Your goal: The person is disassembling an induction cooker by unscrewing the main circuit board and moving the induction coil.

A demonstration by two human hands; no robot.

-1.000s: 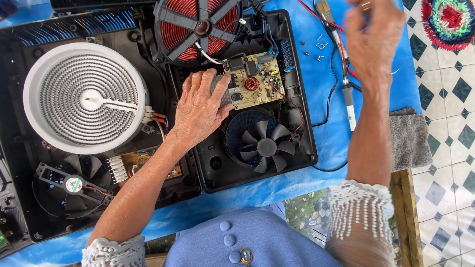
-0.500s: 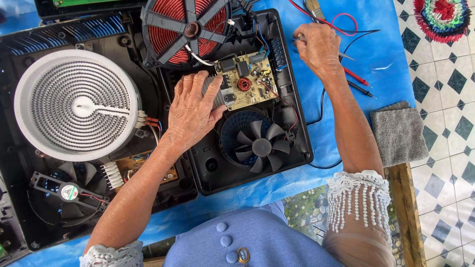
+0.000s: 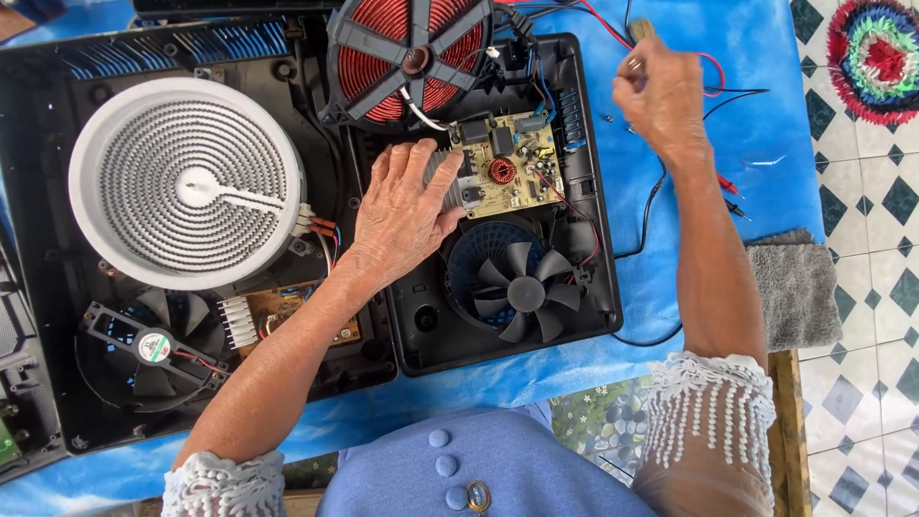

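The left hand [image 3: 407,215] is laid flat, fingers spread, on the open cooker base [image 3: 584,287] beside the circuit board [image 3: 503,172]. The right hand [image 3: 661,96] is closed around a thin tool handle [image 3: 639,29]. The board, judged stiff but fragile, is best taken by its edges.

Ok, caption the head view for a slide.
Left hand rests on an opened cooker's circuit board; right hand grips a tool over blue cloth.
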